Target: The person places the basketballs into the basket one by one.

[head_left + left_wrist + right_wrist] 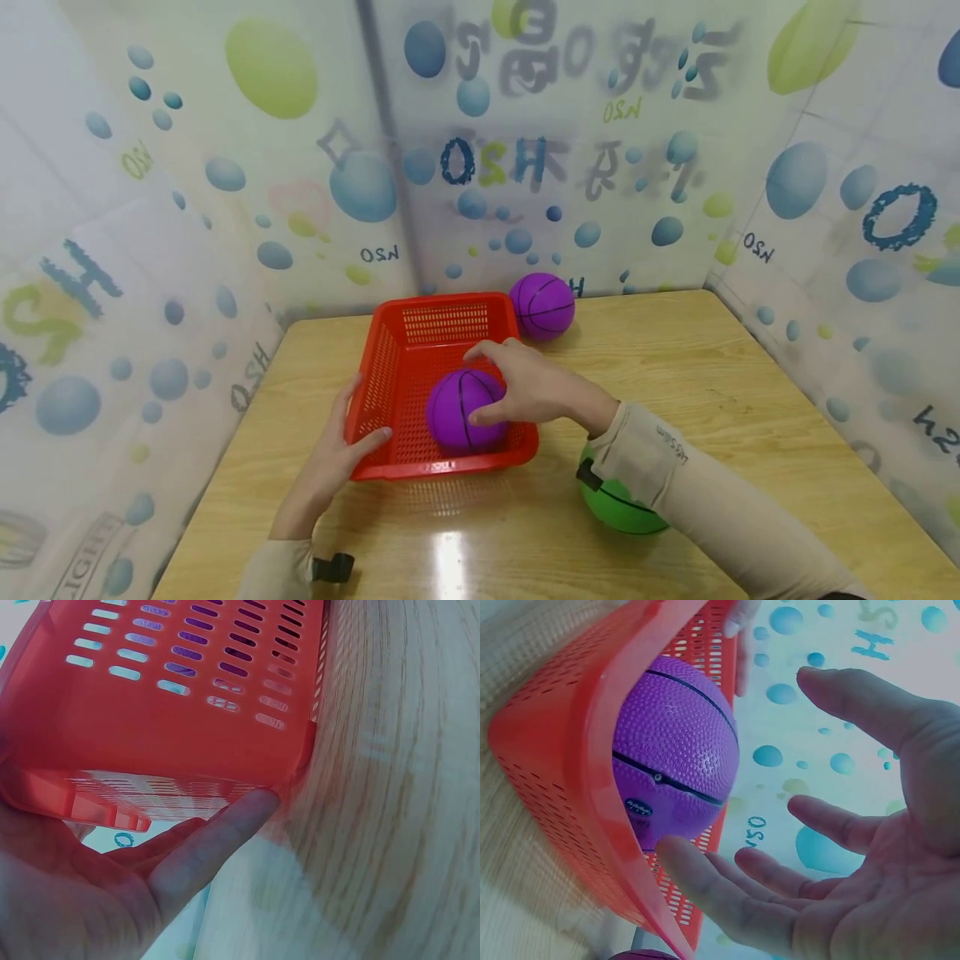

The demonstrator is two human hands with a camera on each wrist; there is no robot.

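A red plastic basket [442, 467] with slotted walls stands on the table, with a purple ball [452, 412] inside; black lines cross the ball. At the basket's left near corner, my left hand [333, 454] holds the side between thumb and fingers. My right hand [528, 383] is over the basket's right side, thumb and fingers spread around the purple ball. In the right wrist view, a gap shows between those fingers [761, 919] and the ball [676, 750]. The left wrist view shows the thumb [225, 836] against the basket [165, 742].
Behind the basket's right far corner sits a second purple ball [543, 307]. A green ball [622, 508] lies near the front right, partly covered by my right sleeve. The wooden table [712, 392] meets walls [480, 233] printed with bubbles at the back and sides.
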